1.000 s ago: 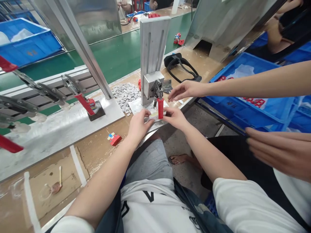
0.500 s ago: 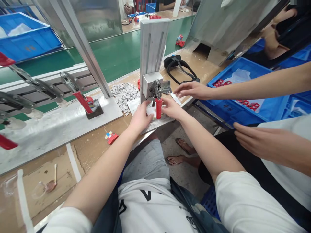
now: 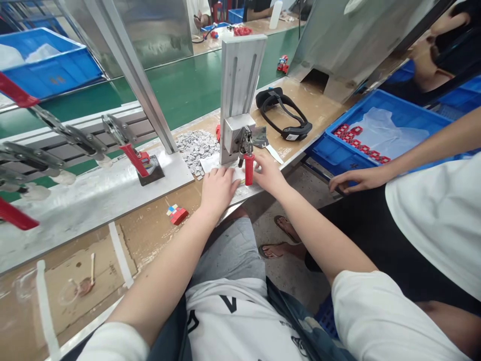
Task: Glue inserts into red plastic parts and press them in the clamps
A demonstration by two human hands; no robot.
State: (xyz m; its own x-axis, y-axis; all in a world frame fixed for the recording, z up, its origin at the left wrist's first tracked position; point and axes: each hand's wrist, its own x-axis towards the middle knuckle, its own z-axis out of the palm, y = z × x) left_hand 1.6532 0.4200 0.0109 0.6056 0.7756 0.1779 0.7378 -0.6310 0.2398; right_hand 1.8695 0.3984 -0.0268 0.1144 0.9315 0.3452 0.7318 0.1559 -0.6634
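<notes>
- My left hand [image 3: 219, 189] lies flat on the small pale piece [image 3: 236, 175] at the foot of the press [image 3: 239, 95], fingers loose, gripping nothing.
- My right hand [image 3: 267, 174] sits just right of the red handle [image 3: 248, 169]; whether it grips anything I cannot tell.
- Risk, I judge: if the handle swings, fingers beside it could get pinched (both hands crowd it).
- Left of the press lies a heap of grey chips [image 3: 194, 145]; a nudge could scatter them.
- Right of the press, a black strap [image 3: 285, 114] and a blue bin [image 3: 379, 135], where a co-worker's hand [image 3: 355, 179] rests.

Clamp handle [image 3: 248, 169] between left hand [image 3: 218, 189], right hand [image 3: 268, 174].
</notes>
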